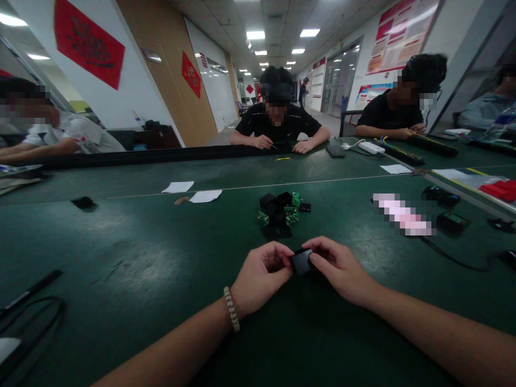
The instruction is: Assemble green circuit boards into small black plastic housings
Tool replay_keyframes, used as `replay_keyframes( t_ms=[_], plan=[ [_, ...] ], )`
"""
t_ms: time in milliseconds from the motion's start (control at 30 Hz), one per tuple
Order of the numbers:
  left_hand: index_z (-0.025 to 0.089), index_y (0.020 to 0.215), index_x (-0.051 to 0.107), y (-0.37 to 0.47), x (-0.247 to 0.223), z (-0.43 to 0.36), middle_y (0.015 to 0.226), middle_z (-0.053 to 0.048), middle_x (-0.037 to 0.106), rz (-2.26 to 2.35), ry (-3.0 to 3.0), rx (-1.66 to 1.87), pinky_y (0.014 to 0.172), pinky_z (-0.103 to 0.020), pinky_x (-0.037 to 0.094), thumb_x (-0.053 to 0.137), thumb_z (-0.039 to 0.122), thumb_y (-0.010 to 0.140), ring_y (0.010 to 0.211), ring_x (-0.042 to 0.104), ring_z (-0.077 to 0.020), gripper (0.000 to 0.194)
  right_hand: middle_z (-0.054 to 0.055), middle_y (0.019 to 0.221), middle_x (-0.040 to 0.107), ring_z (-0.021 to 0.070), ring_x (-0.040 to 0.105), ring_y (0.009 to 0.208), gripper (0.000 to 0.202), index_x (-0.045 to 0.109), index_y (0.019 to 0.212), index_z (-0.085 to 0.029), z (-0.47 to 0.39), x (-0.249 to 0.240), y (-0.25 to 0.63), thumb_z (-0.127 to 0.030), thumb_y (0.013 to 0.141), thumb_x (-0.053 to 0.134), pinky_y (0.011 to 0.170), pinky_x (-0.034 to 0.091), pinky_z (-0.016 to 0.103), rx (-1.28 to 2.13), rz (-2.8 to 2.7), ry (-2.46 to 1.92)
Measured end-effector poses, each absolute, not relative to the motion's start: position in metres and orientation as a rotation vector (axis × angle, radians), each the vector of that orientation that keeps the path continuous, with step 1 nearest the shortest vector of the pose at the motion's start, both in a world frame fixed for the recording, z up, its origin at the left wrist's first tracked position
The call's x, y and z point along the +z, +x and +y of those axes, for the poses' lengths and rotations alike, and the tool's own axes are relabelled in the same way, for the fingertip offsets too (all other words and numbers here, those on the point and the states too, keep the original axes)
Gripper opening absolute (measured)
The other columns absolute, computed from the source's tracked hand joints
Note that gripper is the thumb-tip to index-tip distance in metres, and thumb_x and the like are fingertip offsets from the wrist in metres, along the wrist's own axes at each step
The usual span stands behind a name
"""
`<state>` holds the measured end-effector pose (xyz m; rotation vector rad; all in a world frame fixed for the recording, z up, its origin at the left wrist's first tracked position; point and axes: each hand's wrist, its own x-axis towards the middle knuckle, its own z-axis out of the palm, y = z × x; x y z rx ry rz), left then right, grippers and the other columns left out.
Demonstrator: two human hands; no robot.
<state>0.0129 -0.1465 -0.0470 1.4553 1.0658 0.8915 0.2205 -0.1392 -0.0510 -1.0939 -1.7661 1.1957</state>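
Note:
Between my two hands is a small black plastic box, held just above the green tabletop. My left hand, with a beaded bracelet at its wrist, pinches the box's left edge. The thumb and fingers of my right hand grip its right side. Beyond the hands lies a pile of black plastic housings mixed with green circuit boards. The underside of the box is hidden.
White papers lie farther left on the green table. Black cables are at the near left. On the right are a blurred pink-white object and a black-green module. Co-workers sit across the table.

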Motion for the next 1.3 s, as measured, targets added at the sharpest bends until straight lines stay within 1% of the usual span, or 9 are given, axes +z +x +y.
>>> replay_keyframes(
  t_ms=[233, 633, 767, 967, 1100, 1300],
  plan=[
    [0.014, 0.091, 0.065, 0.0138, -0.0462, -0.1459, 0.076, 0.001, 0.065, 1.049, 1.418, 0.909, 0.067, -0.026, 0.049, 0.070, 0.007, 0.073, 0.069, 0.060, -0.0114, 0.020, 0.007, 0.096, 0.066, 0.0202, 0.062, 0.086, 0.023, 0.062, 0.108, -0.018, -0.1398, -0.0503, 0.2198, -0.026, 0.090, 0.053, 0.075, 0.050, 0.035, 1.179, -1.772, -1.104],
    [0.014, 0.089, 0.066, 0.0132, -0.0490, -0.1470, 0.077, 0.001, 0.064, 1.027, 1.433, 0.922, 0.067, -0.024, 0.049, 0.070, 0.009, 0.075, 0.070, 0.060, -0.0112, 0.016, 0.006, 0.095, 0.066, 0.0201, 0.062, 0.086, 0.024, 0.063, 0.109, -0.018, -0.1398, -0.0510, 0.2203, -0.028, 0.090, 0.053, 0.074, 0.050, 0.033, 1.181, -1.776, -1.091],
    [0.015, 0.090, 0.067, 0.0123, -0.0472, -0.1473, 0.079, 0.000, 0.066, 1.024, 1.451, 0.910, 0.067, -0.025, 0.050, 0.069, 0.009, 0.075, 0.071, 0.061, -0.0124, 0.016, 0.005, 0.095, 0.066, 0.0191, 0.062, 0.085, 0.023, 0.063, 0.109, -0.019, -0.1402, -0.0511, 0.2208, -0.027, 0.091, 0.053, 0.073, 0.051, 0.033, 1.175, -1.783, -1.087],
    [0.015, 0.082, 0.070, 0.0113, -0.0475, -0.1461, 0.084, -0.004, 0.068, 1.082, 1.544, 0.926, 0.068, -0.029, 0.051, 0.065, 0.014, 0.078, 0.075, 0.063, -0.0162, 0.007, 0.004, 0.094, 0.067, 0.0187, 0.063, 0.085, 0.021, 0.064, 0.109, -0.021, -0.1417, -0.0492, 0.2211, -0.026, 0.092, 0.053, 0.074, 0.051, 0.032, 1.149, -1.831, -1.077],
    [0.015, 0.088, 0.068, 0.0128, -0.0492, -0.1457, 0.084, -0.004, 0.069, 1.085, 1.507, 0.913, 0.070, -0.029, 0.051, 0.065, 0.016, 0.079, 0.077, 0.065, -0.0167, 0.010, 0.005, 0.097, 0.068, 0.0195, 0.064, 0.088, 0.022, 0.064, 0.110, -0.020, -0.1413, -0.0502, 0.2202, -0.026, 0.092, 0.053, 0.076, 0.052, 0.033, 1.165, -1.782, -1.079],
    [0.014, 0.095, 0.066, 0.0143, -0.0479, -0.1459, 0.080, -0.001, 0.065, 1.057, 1.454, 0.947, 0.067, -0.025, 0.049, 0.069, 0.015, 0.077, 0.072, 0.061, -0.0130, 0.019, 0.006, 0.099, 0.068, 0.0197, 0.065, 0.088, 0.023, 0.063, 0.111, -0.019, -0.1399, -0.0534, 0.2181, -0.027, 0.091, 0.054, 0.075, 0.053, 0.034, 1.188, -1.698, -1.101]
  ],
)
